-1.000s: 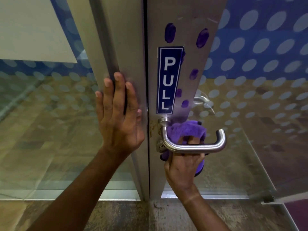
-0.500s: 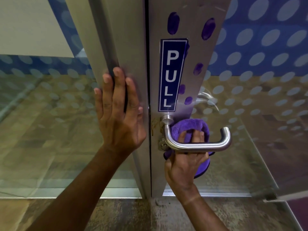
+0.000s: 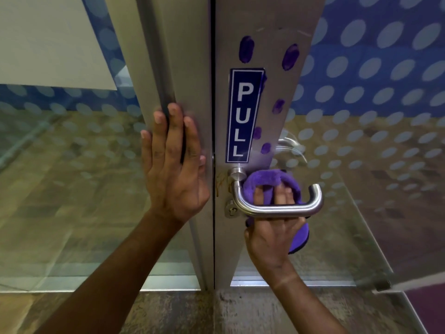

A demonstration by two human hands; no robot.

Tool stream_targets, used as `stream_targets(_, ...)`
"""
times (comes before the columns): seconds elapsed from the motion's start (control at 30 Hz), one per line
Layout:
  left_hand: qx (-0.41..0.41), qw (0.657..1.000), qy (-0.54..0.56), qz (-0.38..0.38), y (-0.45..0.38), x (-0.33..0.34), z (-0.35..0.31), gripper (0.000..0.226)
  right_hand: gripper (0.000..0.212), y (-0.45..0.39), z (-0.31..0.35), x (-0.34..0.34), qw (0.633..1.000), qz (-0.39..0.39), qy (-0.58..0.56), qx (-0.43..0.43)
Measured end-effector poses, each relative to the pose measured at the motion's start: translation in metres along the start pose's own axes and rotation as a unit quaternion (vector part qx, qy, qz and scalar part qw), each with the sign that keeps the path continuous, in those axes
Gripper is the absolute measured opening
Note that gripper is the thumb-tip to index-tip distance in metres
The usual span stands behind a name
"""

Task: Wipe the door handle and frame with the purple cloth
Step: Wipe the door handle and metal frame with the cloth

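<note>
Change: the right hand [image 3: 273,233] had reached further behind the door handle [image 3: 277,209] than half a second before, more of its fingers [image 3: 281,195] showing above the bar; the left hand [image 3: 173,165] had stayed flat in the same spot.
Floor: nearest, under both forearms, lay a mottled grey-brown floor [image 3: 173,312] with a worn, rough look.
Right hand: its fingers ran up behind the bar, pressing the purple cloth [image 3: 269,180] to the door stile [image 3: 265,32]; whether the thumb pinched the cloth could not be told.
Purple cloth: fluffy and bunched, it arched over the fingertips and hung out below the right hand's outer edge, lying between handle and stile.
Door handle: a brushed-steel round tube bent in a U, its bar crossing the right hand's knuckles and its free end curving back beyond the cloth.
Keyhole: a small metal cylinder [image 3: 230,209] sat just inward of the right hand, under the handle's rose.
Left hand: spread wide and flat, it pressed on the matt metal frame [image 3: 187,56], holding nothing.
Gap: a thin dark seam [image 3: 213,92] ran between the hands, dividing frame from stile.
Sign: above the right hand, a narrow blue PULL plate [image 3: 243,115] stood among purple smudges [image 3: 246,49].
Glass: outward of each hand lay smooth dotted glass [image 3: 375,104], a broad flat stretch.
</note>
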State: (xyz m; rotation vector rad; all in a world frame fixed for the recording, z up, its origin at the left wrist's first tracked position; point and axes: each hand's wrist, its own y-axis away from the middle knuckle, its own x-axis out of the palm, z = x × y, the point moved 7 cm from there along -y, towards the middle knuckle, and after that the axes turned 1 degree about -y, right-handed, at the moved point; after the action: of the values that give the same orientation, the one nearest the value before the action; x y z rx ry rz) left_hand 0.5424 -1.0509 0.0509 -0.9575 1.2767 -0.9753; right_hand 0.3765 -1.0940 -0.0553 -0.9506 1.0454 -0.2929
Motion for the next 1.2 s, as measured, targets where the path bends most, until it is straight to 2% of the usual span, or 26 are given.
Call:
stream_targets(0.07,0.001,1.000,0.002,-0.003,0.000,-0.001,-0.001,0.061,0.069,0.010,-0.007,-0.008,0.999,0.007,0.025,-0.042)
stream_targets(0.13,0.002,1.000,0.001,-0.001,-0.001,-0.002,-0.002,0.060,0.066,0.017,-0.014,-0.015,0.998,0.039,0.025,-0.035)
stream_targets(0.2,0.005,1.000,0.002,0.006,-0.001,-0.002,-0.002,0.061,0.078,0.026,-0.022,-0.025,0.997,0.072,0.003,0.008)
stream_targets(0.27,0.007,1.000,0.003,0.013,-0.001,-0.002,-0.001,0.061,0.088,0.039,-0.034,-0.037,0.992,0.056,-0.084,0.078)
stream_targets(0.37,0.011,1.000,0.004,0.020,-0.001,-0.001,-0.001,0.062,0.071,0.065,-0.042,-0.051,0.939,0.009,-0.265,0.220)
stream_targets(0.47,0.012,1.000,0.011,0.026,-0.001,-0.001,0.000,0.062,0.059,0.085,-0.027,-0.054,0.888,-0.020,-0.339,0.310)
stream_targets(0.53,0.014,0.999,0.016,0.034,0.002,-0.002,0.001,0.062,0.056,0.088,-0.011,-0.052,0.874,-0.024,-0.368,0.315)
stream_targets(0.73,0.033,0.997,0.007,0.066,0.014,-0.004,0.006,0.065,0.054,0.068,0.037,-0.048,0.895,-0.017,-0.372,0.244)
stream_targets(0.8,0.036,0.997,0.006,0.073,0.015,-0.004,0.008,0.066,0.055,0.062,0.044,-0.045,0.894,-0.027,-0.374,0.246)
stream_targets(0.87,0.035,0.996,0.007,0.077,0.016,-0.004,0.009,0.065,0.058,0.061,0.044,-0.040,0.875,-0.027,-0.389,0.289)
stream_targets(0.93,0.036,0.996,0.008,0.080,0.016,-0.005,0.010,0.065,0.062,0.068,0.040,-0.032,0.810,-0.007,-0.450,0.376)
stream_targets(1.03,0.037,0.995,0.008,0.088,0.015,-0.004,0.009,0.066,0.052,0.078,0.039,-0.021,0.679,0.011,-0.568,0.465)
stream_targets(1.07,0.037,0.995,0.009,0.089,0.015,-0.004,0.009,0.067,0.053,0.081,0.040,-0.016,0.619,0.016,-0.607,0.499)
stream_targets(1.17,0.033,0.996,0.010,0.088,0.015,-0.004,0.008,0.067,0.071,0.087,0.054,-0.004,0.376,0.042,-0.721,0.580)
stream_targets(1.2,0.032,0.995,0.012,0.088,0.015,-0.004,0.008,0.067,0.071,0.086,0.059,-0.005,0.307,0.048,-0.742,0.594)
